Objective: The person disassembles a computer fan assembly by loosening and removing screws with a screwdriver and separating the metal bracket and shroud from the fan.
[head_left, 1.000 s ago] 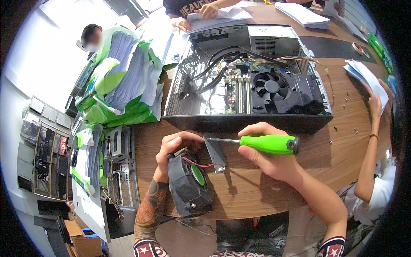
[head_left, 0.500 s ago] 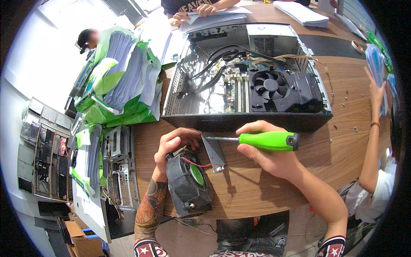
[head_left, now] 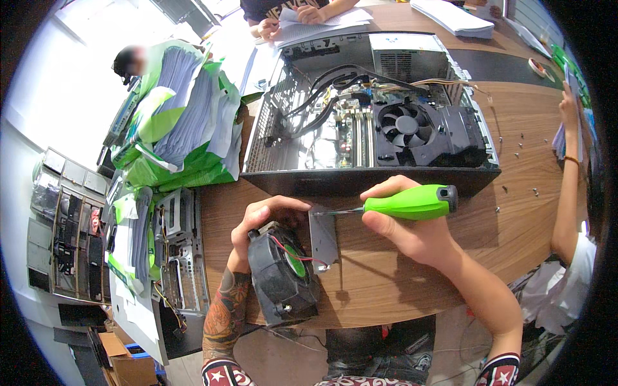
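Observation:
In my closed right hand (head_left: 412, 238) is a screwdriver (head_left: 409, 202) with a bright green handle. Its thin shaft points left, and the tip meets the upper part of a grey metal plate (head_left: 324, 235). My left hand (head_left: 257, 222) curls around the top of a black blower fan (head_left: 283, 280) with a green round label, its index finger reaching the plate's upper edge. A red and dark wire runs across the fan toward the plate's lower end. Part of my left fingers is hidden behind the fan.
Just beyond my hands lies an open computer case (head_left: 370, 179) with a black cooling fan (head_left: 405, 125) inside. Several small screws (head_left: 520, 145) are scattered to its right. Green-wrapped paper stacks (head_left: 187, 122) stand at left. Other people's hands (head_left: 302, 16) handle paper across the wooden table (head_left: 450, 283).
The plate has turned to show more of its broad face. My right hand and the screwdriver have shifted slightly right, the handle tilting up. At right, another person's hand has moved.

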